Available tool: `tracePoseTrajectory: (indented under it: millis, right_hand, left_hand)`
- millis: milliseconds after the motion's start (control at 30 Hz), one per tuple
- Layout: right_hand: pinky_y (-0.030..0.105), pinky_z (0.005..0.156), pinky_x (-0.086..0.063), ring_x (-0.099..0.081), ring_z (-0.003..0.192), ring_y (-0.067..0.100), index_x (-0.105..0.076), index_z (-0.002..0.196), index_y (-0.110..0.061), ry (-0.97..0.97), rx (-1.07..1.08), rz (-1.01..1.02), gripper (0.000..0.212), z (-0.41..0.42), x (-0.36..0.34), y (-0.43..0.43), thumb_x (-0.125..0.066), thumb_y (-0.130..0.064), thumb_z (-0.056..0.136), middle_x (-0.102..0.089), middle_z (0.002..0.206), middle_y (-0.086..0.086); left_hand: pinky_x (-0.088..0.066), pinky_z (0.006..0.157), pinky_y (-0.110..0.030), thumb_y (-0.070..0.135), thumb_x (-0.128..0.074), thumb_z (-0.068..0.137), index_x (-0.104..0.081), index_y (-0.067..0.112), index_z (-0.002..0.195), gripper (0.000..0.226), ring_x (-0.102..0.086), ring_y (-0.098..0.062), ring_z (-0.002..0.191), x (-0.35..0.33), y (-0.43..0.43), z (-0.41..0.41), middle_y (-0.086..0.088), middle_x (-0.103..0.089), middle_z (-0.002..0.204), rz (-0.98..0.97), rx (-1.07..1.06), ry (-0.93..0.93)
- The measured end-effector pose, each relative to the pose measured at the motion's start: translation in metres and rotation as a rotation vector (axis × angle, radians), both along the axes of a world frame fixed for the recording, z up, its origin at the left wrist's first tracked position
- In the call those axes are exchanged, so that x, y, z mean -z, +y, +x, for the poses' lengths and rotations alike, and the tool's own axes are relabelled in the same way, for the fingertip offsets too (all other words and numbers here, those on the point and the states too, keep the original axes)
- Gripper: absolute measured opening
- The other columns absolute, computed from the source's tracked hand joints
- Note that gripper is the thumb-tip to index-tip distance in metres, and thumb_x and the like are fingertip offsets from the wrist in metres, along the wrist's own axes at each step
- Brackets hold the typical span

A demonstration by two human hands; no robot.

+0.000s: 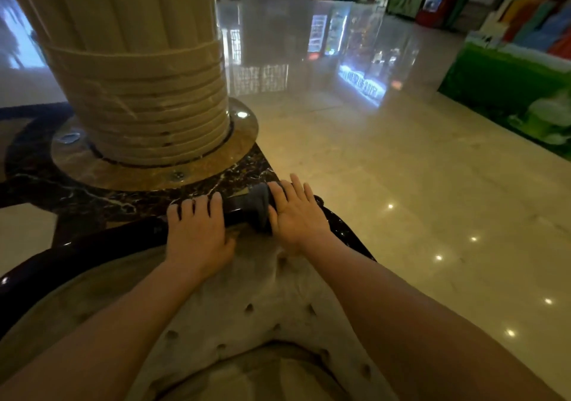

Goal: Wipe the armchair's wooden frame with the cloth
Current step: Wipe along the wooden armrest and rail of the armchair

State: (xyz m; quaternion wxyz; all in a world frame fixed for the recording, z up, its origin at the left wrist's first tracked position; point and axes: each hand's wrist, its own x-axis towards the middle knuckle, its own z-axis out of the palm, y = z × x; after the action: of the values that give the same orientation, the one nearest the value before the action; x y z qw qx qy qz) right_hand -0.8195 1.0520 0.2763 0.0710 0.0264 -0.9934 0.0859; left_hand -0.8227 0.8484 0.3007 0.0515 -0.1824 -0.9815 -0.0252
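My right hand (296, 212) presses the grey cloth (258, 206) flat over the dark frame's top rail (129, 240) — the rail runs left-right. My left hand (197, 230) grips it just beside.

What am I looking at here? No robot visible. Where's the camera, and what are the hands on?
No robot: a person with a head-worn wide-angle camera, looking down at their own bare arms. The one picture is that view. The left hand grips the dark wooden frame along the armchair's back. The right hand lies flat on a grey cloth draped over that frame. Below is the tufted upholstery. Beyond stands a stone column on a shiny floor.
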Motion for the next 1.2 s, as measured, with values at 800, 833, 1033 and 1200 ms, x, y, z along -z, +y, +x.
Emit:
tracePoseTrajectory:
  millis: [800,833,1033,1200]
  right_hand:
    - [0.055,0.123,-0.009,-0.006,0.152,0.039,-0.012,0.155,-0.014,-0.221,0.628,-0.156,0.061,0.271,0.102,0.173,-0.030,-0.042,0.104,-0.031,0.158,0.018]
    - [0.055,0.123,-0.009,-0.007,0.152,0.039,-0.012,0.155,-0.013,-0.222,0.647,-0.161,0.061,0.286,0.103,0.176,-0.031,-0.041,0.104,-0.031,0.158,0.019]
    - [0.052,0.124,-0.009,-0.007,0.152,0.038,-0.009,0.155,-0.012,-0.234,0.809,-0.239,0.062,0.406,0.115,0.180,-0.032,-0.040,0.105,-0.030,0.158,0.019]
    - [0.050,0.124,-0.007,-0.002,0.152,0.036,-0.012,0.155,-0.010,-0.222,0.861,-0.209,0.064,0.468,0.120,0.178,-0.034,-0.039,0.103,-0.029,0.159,0.017]
  left_hand:
    - [-0.017,0.120,-0.056,0.047,-0.066,0.081,-0.031,0.015,0.146,0.080,-0.029,-0.041,0.141,0.086,0.307,0.123,-0.018,-0.038,0.150,-0.511,0.616,-0.141]
    - [-0.018,0.120,-0.055,0.047,-0.066,0.081,-0.031,0.015,0.146,0.080,-0.030,-0.040,0.140,0.092,0.314,0.138,-0.018,-0.038,0.150,-0.505,0.646,-0.156]
    - [-0.021,0.119,-0.055,0.043,-0.070,0.075,-0.032,0.014,0.144,0.084,-0.036,-0.039,0.136,0.119,0.347,0.232,-0.017,-0.044,0.145,-0.456,0.888,-0.222]
    - [-0.022,0.117,-0.055,0.042,-0.073,0.071,-0.034,0.016,0.141,0.084,-0.039,-0.038,0.134,0.124,0.360,0.300,-0.015,-0.046,0.143,-0.436,1.091,-0.189]
